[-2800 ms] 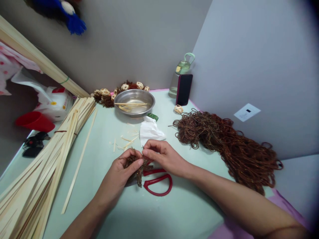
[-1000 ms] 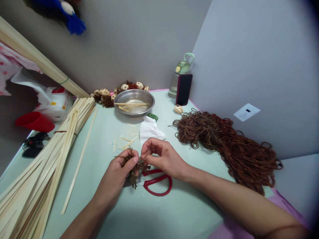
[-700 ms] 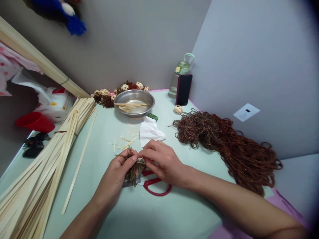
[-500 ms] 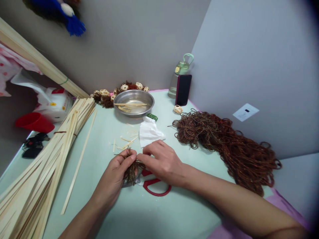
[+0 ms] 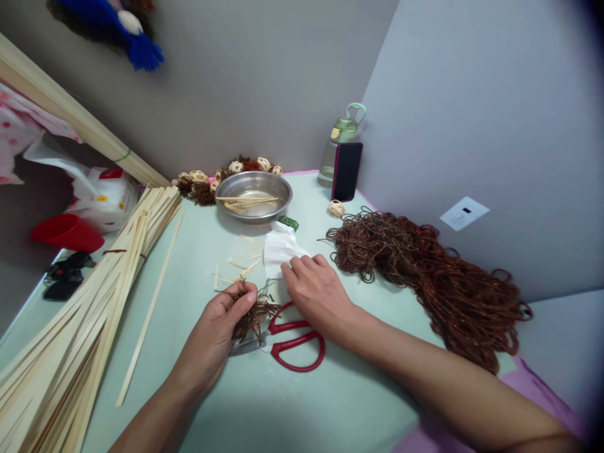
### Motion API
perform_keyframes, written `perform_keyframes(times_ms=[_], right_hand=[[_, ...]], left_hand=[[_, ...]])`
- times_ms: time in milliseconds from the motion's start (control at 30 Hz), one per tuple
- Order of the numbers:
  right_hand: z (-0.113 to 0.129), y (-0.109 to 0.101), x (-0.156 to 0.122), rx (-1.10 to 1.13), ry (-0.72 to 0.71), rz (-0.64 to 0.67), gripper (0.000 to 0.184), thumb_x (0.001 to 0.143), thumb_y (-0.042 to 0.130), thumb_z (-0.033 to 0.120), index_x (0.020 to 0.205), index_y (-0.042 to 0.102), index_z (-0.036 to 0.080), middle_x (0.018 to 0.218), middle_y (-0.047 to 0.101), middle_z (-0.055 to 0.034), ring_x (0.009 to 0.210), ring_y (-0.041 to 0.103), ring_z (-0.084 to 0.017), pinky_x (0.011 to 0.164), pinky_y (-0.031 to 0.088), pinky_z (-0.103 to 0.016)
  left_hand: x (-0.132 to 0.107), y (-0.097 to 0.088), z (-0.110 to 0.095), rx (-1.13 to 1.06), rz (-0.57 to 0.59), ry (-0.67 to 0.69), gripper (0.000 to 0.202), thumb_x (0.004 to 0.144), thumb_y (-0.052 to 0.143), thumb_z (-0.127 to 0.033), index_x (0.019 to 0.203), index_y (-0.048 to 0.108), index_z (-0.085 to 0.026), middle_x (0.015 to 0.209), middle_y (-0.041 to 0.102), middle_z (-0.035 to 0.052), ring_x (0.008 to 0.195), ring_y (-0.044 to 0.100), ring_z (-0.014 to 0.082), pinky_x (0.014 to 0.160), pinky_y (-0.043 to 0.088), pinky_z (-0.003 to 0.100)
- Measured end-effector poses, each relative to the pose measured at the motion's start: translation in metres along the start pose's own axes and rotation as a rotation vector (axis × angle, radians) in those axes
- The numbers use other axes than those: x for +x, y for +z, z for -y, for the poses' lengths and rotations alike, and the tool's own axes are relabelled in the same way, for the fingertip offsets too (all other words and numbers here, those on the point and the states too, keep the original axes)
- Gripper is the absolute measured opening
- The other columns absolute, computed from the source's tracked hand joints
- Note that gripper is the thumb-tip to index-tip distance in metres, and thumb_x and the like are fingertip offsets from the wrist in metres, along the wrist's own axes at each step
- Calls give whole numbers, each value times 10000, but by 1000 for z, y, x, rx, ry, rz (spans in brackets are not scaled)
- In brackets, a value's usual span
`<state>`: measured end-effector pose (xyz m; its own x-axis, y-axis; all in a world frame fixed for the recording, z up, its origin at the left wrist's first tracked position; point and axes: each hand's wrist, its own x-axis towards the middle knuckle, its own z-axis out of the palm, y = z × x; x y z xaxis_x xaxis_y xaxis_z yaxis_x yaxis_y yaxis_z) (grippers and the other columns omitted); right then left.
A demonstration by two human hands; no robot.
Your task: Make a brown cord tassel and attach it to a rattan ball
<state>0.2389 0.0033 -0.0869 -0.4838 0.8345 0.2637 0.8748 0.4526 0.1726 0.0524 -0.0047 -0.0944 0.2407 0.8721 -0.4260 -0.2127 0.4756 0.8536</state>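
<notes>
Pinching brown yarn (image 5: 257, 314) over the scissors (image 5: 279, 346), our left hand (image 5: 219, 321) points the strands toward their red handles (image 5: 302, 369), beside which our right hand (image 5: 317, 289) curls, contents hidden.

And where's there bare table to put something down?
The biggest bare bit of green tabletop is at the near side, between the forearms, below the red-handled scissors. A smaller one lies between the lone wooden strip and the left hand; another between the metal bowl and the phone. It's crowded where the strip bundle and brown yarn pile lie.
</notes>
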Motion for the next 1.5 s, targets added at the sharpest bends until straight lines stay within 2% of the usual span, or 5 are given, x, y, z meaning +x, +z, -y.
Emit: perform_keyframes(times_ms=[267, 433, 833, 1067, 1500], right_hand=[[-9, -15, 3, 1091, 146, 98, 181, 981, 488, 193, 1095, 627, 179, 1049, 646, -57, 905, 577, -156, 790, 449, -288], [-6, -16, 5, 1666, 214, 375, 239, 912, 626, 375, 1007, 613, 157, 761, 577, 17, 671, 499, -105, 634, 418, -231], [-3, -11, 5, 1661, 273, 418, 247, 861, 672, 381, 844, 644, 136, 622, 494, 48, 577, 402, -83, 545, 322, -212], [-3, -17, 6, 1455, 286, 184, 67, 817, 631, 134, 759, 654, 159, 827, 569, 7, 691, 487, -98, 652, 404, -232], [-3, -12, 8, 1663, 378, 142, 317, 887, 631, 472, 875, 613, 155, 791, 560, 13, 684, 469, -103, 641, 377, -240]], left_hand=[[-2, 3, -4, -8, 58, 9, 247, 781, 755, -380, 888, 641, -189, 805, 596, -28, 669, 540, 93, 621, 458, 183], [-4, 2, -5, -7, 95, 38, 206, 807, 731, -363, 894, 633, -205, 789, 609, -30, 673, 551, 106, 628, 445, 189], [-1, -2, -2, 99, 171, 73, 188, 866, 657, -393, 870, 624, -208, 768, 553, -29, 687, 498, 118, 625, 401, 194], [-1, -4, 1, 151, 201, 45, 208, 872, 648, -417, 912, 574, -227, 736, 501, -47, 634, 447, 102, 595, 364, 196], [1, -6, 4, 153, 184, 49, 193, 863, 666, -387, 938, 610, -219, 832, 592, -15, 753, 551, 139, 728, 428, 252]])
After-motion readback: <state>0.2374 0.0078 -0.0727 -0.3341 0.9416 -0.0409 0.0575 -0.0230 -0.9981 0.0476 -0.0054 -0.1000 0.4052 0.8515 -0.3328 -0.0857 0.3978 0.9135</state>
